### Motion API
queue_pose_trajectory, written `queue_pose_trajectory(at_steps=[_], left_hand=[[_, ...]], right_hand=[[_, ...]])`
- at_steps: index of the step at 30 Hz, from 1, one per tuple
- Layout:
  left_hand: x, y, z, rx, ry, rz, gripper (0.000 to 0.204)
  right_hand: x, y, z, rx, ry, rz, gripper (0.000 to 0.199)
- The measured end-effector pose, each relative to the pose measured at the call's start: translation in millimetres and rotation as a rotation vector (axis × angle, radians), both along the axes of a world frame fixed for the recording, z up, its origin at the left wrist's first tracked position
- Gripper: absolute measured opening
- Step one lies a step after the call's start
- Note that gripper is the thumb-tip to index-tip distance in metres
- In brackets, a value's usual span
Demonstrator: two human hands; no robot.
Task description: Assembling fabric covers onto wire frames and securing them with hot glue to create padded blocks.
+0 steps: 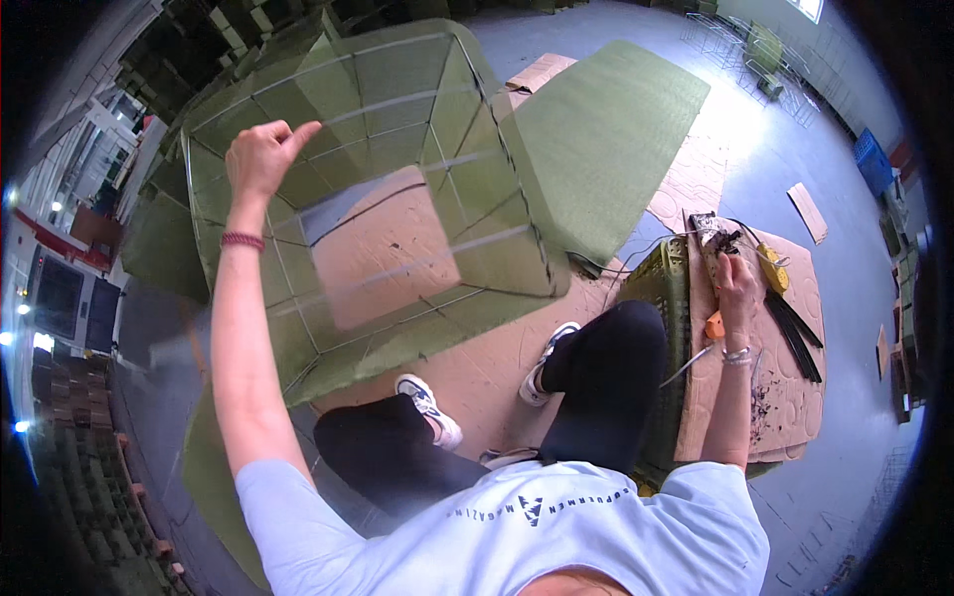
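1. The right hand [736, 281] is laid on a tool [717, 238] at the head of a cardboard sheet [785, 387]; the fingers are curled over it, though a full clasp cannot be told.
2. Black strips [795, 333] and a yellow object [773, 268] are seen just right of that hand, a dark green crate [664, 288] just left.
3. The left hand [260, 157] is raised against the wire frame [378, 189], fingers closed narrow on its rim, thumb out.
4. Green fabric [596, 129] is spread beyond that frame.
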State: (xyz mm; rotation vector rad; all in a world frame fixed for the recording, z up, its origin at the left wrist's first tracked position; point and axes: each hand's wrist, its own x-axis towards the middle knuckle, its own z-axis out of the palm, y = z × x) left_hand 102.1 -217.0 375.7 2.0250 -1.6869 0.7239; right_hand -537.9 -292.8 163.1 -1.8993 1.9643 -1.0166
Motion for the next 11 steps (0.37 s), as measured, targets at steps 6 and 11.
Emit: queue_pose_trajectory(at_steps=[6,11], left_hand=[[37,-1,-39,-0.010,0.164,-0.065,0.062],[8,-70,-104,0.139,0.214,-0.257,0.058]], right_hand=[[41,29,18,-0.172,-0.038,0.174,0.032],[-67,80,18,-0.106,-0.005,-0.112,0.035]])
